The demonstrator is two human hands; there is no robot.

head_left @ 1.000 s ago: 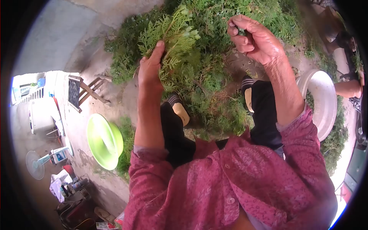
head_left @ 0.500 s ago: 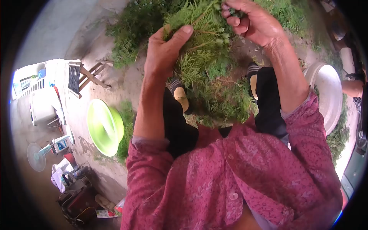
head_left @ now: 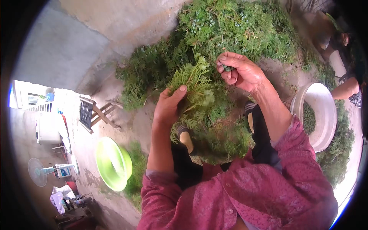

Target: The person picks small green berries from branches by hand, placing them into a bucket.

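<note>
My left hand is closed around the stem of a feathery green cypress sprig, its thumb lying on top. Just right of the sprig's tip, my right hand has its fingers curled over small green cypress cones; how many is hidden. Beyond both hands lies a big heap of cypress branches dotted with pale bluish cones. Loose clippings cover the floor between my feet. By my right arm stands a white bucket with green cones inside.
On the left, a lime-green basin rests on the floor, with a wooden folding stool behind it and a fan farther off. Another person's arm shows beyond the bucket at right.
The view has tilted, so both hands appear lower and more of the branch heap shows. The cones in the bucket have come into sight. Both hands keep their hold.
</note>
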